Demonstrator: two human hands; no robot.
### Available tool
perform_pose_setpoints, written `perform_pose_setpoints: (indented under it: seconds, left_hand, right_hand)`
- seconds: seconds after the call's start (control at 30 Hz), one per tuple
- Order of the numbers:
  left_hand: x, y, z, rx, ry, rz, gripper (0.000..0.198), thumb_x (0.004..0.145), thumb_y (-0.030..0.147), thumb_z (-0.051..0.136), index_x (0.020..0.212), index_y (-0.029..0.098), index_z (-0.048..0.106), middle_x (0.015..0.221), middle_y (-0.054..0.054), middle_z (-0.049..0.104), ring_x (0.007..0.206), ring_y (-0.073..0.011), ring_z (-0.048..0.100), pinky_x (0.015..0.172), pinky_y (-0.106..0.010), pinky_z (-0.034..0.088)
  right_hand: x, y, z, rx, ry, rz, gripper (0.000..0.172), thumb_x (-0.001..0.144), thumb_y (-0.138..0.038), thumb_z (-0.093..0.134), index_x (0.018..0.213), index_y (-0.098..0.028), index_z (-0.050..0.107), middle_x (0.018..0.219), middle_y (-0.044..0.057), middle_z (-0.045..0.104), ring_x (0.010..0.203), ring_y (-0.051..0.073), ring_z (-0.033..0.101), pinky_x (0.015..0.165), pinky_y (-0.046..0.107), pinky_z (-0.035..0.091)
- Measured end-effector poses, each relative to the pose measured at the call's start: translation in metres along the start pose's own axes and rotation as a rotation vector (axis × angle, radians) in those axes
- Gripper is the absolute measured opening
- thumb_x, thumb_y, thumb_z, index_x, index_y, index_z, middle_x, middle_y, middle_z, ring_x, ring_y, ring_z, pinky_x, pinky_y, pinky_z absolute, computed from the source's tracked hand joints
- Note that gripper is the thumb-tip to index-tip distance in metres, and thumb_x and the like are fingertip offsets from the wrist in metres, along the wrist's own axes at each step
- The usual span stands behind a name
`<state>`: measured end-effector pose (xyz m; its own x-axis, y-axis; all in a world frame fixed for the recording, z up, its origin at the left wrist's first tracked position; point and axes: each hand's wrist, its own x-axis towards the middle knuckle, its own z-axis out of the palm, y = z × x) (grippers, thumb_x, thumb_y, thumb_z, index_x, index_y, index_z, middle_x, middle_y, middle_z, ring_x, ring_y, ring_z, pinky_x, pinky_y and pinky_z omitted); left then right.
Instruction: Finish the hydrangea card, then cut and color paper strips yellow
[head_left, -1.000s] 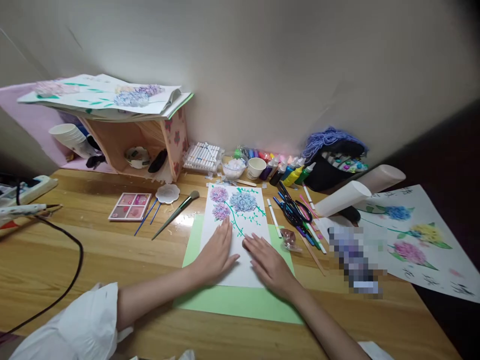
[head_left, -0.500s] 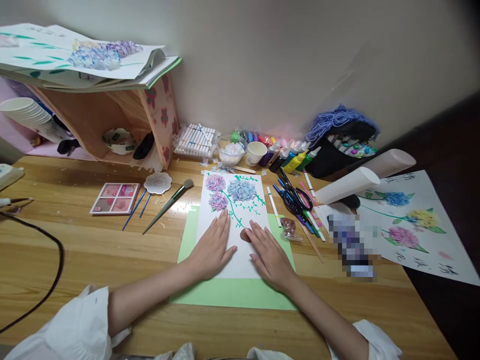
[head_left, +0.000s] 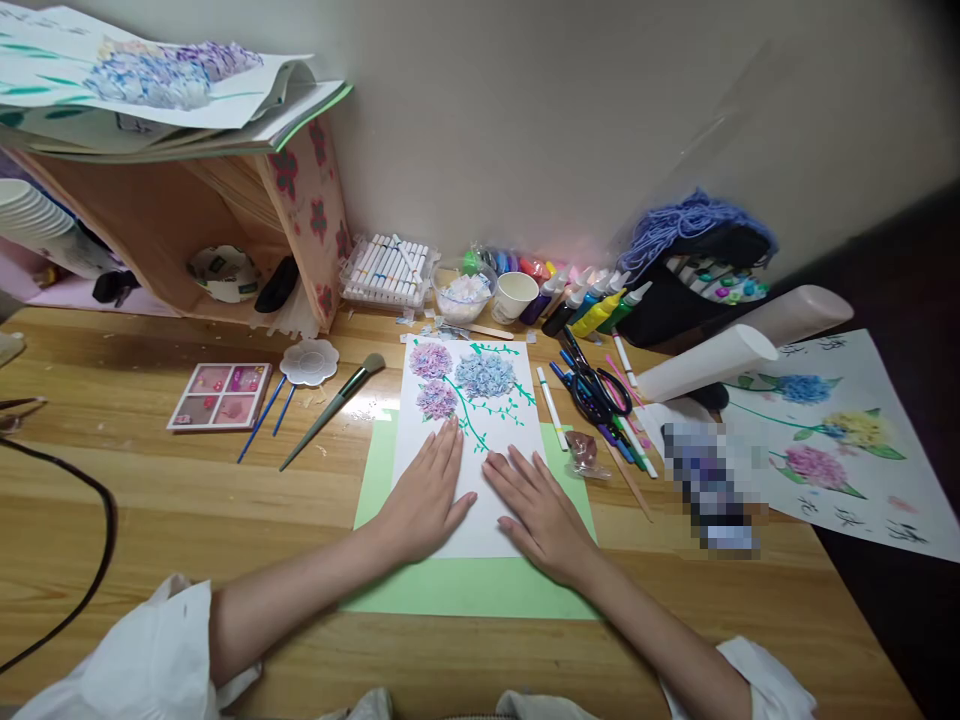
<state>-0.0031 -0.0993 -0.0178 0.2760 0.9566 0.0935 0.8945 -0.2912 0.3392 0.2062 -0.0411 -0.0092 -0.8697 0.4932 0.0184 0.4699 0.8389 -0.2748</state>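
Observation:
A white sheet of paper (head_left: 480, 530) lies on a light green sheet (head_left: 472, 592), tilted slightly. On it are a blue textured flower (head_left: 486, 376), two pink-purple ones, the upper flower (head_left: 430, 361) and the lower flower (head_left: 436, 399), and green painted stems (head_left: 463, 412). My left hand (head_left: 426, 488) rests flat on the paper's left side, fingertips just below the lower pink flower. Over on the right side, my right hand (head_left: 546, 515) lies palm down with fingers spread, its fingertips by the end of the stem. Whatever is beneath its fingers is hidden.
A makeup brush (head_left: 332, 412), blue paintbrushes (head_left: 262, 418) and a four-part palette (head_left: 221, 397) lie left. Right are scissors (head_left: 595, 390), markers (head_left: 551, 408) and a bagged brown lump (head_left: 583, 452). Behind stand a bowl (head_left: 463, 297), a paper cup (head_left: 515, 297) and paint bottles (head_left: 598, 313).
My right hand's fingers have shifted left over the small brown piece, which showed beside them before and is now out of sight. My left hand stays flat. The view has shifted slightly.

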Motion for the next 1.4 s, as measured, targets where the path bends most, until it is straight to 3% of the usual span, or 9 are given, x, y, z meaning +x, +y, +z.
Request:
perform_pose_setpoints:
  seconds: [0.23, 0.47, 0.97, 1.13, 1.2, 1.27, 1.33, 1.4]
  left_hand:
    - [0.0, -0.001, 0.0, 0.035, -0.006, 0.003, 0.067, 0.094, 0.042, 0.03, 0.143, 0.003, 0.007, 0.151, -0.02, 0.007, 0.14, -0.0274, 0.0, 0.112, -0.045, 0.021]
    - [0.0, -0.001, -0.001, 0.047, -0.006, 0.005, 0.068, 0.093, 0.043, 0.03, 0.144, 0.004, 0.005, 0.151, -0.02, 0.007, 0.139, -0.0276, 0.001, 0.112, -0.045, 0.02]
    - [-0.002, -0.001, -0.003, 0.039, 0.031, 0.006, 0.069, 0.093, 0.041, 0.033, 0.145, 0.01, 0.001, 0.151, -0.015, 0.006, 0.139, -0.0286, 0.002, 0.111, -0.047, 0.024]
    - [0.0, 0.005, -0.017, 0.032, -0.065, 0.178, 0.058, 0.096, 0.033, 0.029, 0.146, 0.015, 0.005, 0.152, -0.007, 0.009, 0.14, -0.0225, 0.005, 0.114, -0.042, 0.02]
    - [0.002, 0.008, -0.023, 0.009, -0.112, 0.276, 0.056, 0.096, 0.031, 0.028, 0.146, 0.019, 0.006, 0.152, -0.004, 0.013, 0.14, -0.0198, 0.009, 0.114, -0.04, 0.02]
    - [0.004, 0.009, -0.027, -0.02, -0.147, 0.319, 0.056, 0.096, 0.032, 0.028, 0.146, 0.02, 0.006, 0.151, -0.003, 0.015, 0.14, -0.0184, 0.012, 0.114, -0.04, 0.021]
    - [0.006, 0.009, -0.027, -0.036, -0.17, 0.321, 0.056, 0.096, 0.032, 0.028, 0.146, 0.021, 0.006, 0.151, -0.002, 0.017, 0.139, -0.018, 0.014, 0.113, -0.04, 0.022]
    - [0.008, 0.008, -0.026, -0.042, -0.178, 0.328, 0.056, 0.095, 0.031, 0.029, 0.146, 0.021, 0.006, 0.15, -0.003, 0.019, 0.139, -0.0177, 0.015, 0.113, -0.041, 0.022]
  right_hand:
    - [0.0, 0.0, -0.001, -0.011, -0.078, -0.029, 0.057, 0.096, -0.035, 0.031, 0.146, -0.025, 0.007, 0.15, -0.001, 0.023, 0.141, 0.023, 0.011, 0.111, 0.053, 0.019]
    - [-0.003, 0.001, 0.001, 0.014, -0.047, -0.024, 0.065, 0.094, -0.043, 0.033, 0.147, -0.019, 0.003, 0.151, 0.006, 0.02, 0.14, 0.022, 0.013, 0.112, 0.048, 0.021]
    - [0.0, -0.004, -0.007, 0.051, -0.01, 0.057, 0.06, 0.094, -0.04, 0.036, 0.147, -0.025, 0.011, 0.151, 0.001, 0.021, 0.14, 0.023, 0.017, 0.11, 0.049, 0.026]
    - [-0.006, 0.001, -0.002, 0.205, 0.077, 0.082, 0.061, 0.095, -0.036, 0.035, 0.147, -0.022, 0.007, 0.152, 0.006, 0.02, 0.139, 0.022, 0.019, 0.112, 0.046, 0.023]
    - [-0.008, 0.005, 0.0, 0.355, 0.169, 0.175, 0.054, 0.096, -0.032, 0.032, 0.146, -0.022, 0.014, 0.15, 0.008, 0.027, 0.137, 0.021, 0.026, 0.111, 0.043, 0.028]
    - [-0.009, 0.009, 0.001, 0.532, 0.275, 0.278, 0.043, 0.097, -0.03, 0.031, 0.139, -0.023, 0.032, 0.141, 0.009, 0.042, 0.13, 0.02, 0.039, 0.106, 0.04, 0.036]
    - [-0.009, 0.012, 0.0, 0.683, 0.364, 0.346, 0.032, 0.096, -0.03, 0.035, 0.122, -0.022, 0.05, 0.123, 0.009, 0.058, 0.115, 0.02, 0.053, 0.097, 0.038, 0.044]
    - [-0.009, 0.013, -0.001, 0.779, 0.421, 0.379, 0.023, 0.094, -0.032, 0.04, 0.104, -0.021, 0.058, 0.103, 0.008, 0.065, 0.099, 0.021, 0.061, 0.087, 0.036, 0.049]
